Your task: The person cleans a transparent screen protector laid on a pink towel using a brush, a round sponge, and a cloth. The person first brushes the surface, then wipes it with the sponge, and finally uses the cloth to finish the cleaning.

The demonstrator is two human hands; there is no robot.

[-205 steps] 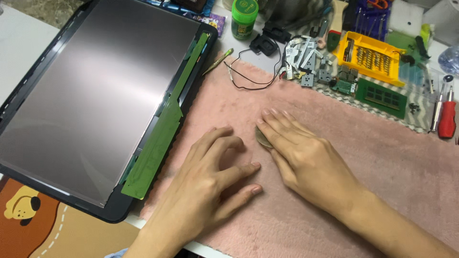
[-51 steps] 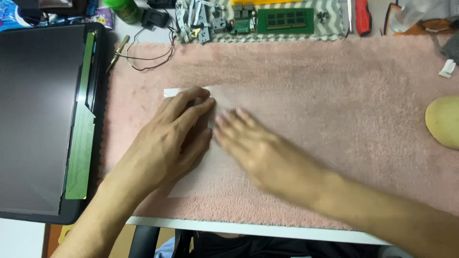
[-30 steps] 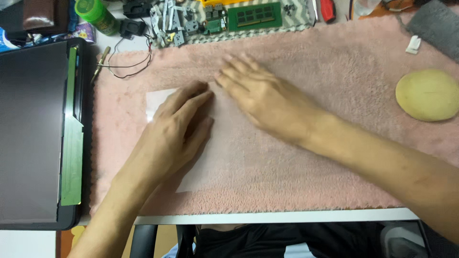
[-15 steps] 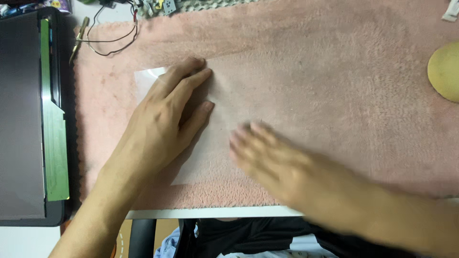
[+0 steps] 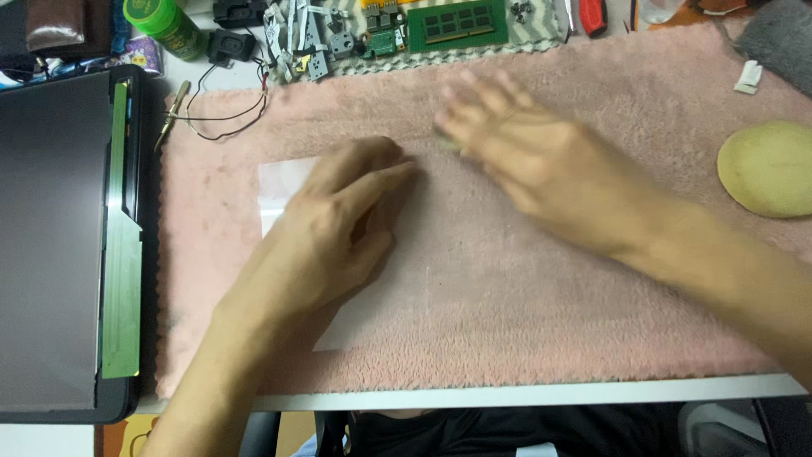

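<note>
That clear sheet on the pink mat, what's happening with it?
A person's left hand presses flat on the clear sheet, which lies on the pink mat. The right hand is blurred with motion over the mat's upper part. A laptop screen lies left; a yellow sponge sits right.

White table bears a pink fleece mat and dismantled screen panel

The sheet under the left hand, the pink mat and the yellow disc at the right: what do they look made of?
Sheet: thin clear plastic film, glossy, since the pile shows through it. Pink mat: plush fabric with a fuzzy nap. Yellow disc: probably sponge or foam, matte and soft-edged. The left hand lies flat on the sheet.
</note>
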